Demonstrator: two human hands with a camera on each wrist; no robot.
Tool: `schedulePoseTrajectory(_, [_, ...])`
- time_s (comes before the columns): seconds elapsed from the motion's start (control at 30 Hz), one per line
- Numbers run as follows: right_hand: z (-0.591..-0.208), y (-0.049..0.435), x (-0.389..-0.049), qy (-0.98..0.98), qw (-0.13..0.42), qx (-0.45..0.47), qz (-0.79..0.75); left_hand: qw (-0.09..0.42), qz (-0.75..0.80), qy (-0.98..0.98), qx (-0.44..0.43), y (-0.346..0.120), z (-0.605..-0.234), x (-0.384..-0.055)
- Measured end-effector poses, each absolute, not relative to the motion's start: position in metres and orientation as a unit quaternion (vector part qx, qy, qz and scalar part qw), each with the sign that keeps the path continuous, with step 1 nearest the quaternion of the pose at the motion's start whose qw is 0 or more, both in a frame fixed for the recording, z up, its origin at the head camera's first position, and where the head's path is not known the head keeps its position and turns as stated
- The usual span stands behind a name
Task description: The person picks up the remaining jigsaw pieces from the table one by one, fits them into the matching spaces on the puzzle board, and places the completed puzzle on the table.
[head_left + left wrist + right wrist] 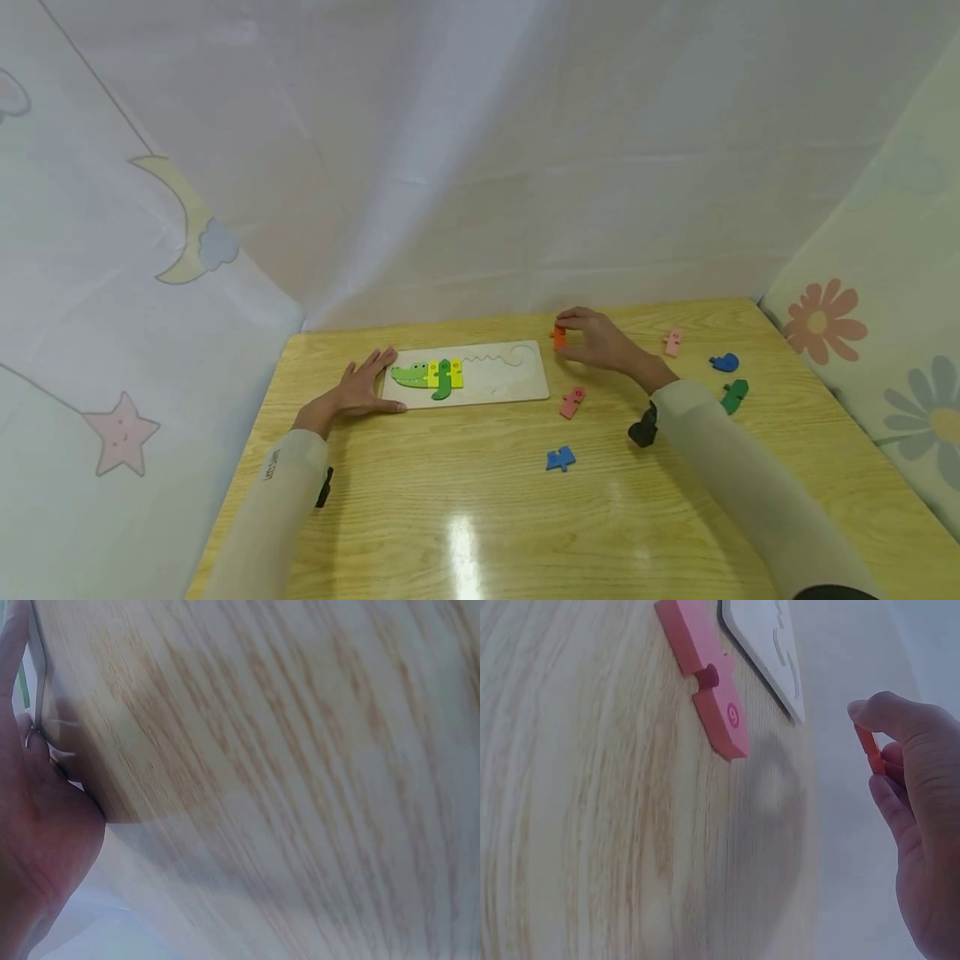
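Your right hand (600,342) pinches an orange puzzle piece (559,337) between thumb and fingers, just past the right end of the crocodile puzzle board (495,385); your left hand (358,391) grasps nothing, its spread fingers and thumb touching the board's left end; the green crocodile head (410,375) and three body pieces, yellow, green, yellow, sit in the board's left half; a coral-pink piece (572,402) lies near its right end, a blue piece (560,459) closer to you on the wooden table (420,500).
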State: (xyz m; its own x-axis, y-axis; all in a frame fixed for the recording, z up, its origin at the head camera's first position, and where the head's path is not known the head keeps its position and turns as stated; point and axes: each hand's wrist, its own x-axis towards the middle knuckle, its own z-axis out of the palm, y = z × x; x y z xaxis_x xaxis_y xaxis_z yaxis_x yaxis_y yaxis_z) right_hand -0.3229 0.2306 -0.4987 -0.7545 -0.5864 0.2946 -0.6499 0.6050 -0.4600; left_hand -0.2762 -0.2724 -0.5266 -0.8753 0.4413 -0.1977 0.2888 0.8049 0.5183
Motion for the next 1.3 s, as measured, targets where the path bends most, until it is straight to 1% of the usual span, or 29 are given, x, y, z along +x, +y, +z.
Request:
schedulePoseTrajectory(0.2, [-0.499,0.227,-0.325,-0.894,0.060,0.353,0.271,0.147,0.241,0.939,0.197,-0.274,-0.530,-0.277])
schedulePoseTrajectory(0.73, [-0.495,0.211,-0.321,-0.879,0.052,0.375,0.291,0.162,0.246,0.935,0.196,-0.275,-0.534,-0.280])
schedulePoseTrajectory(1.0, [-0.493,0.201,-0.321,-0.881,0.052,0.380,0.277,0.146,0.249,0.937,0.199,-0.274,-0.531,-0.278])
schedulePoseTrajectory(1.3, [-0.490,0.190,-0.319,-0.882,0.032,0.379,0.279,0.146,0.249,0.936,0.200,-0.274,-0.533,-0.277])
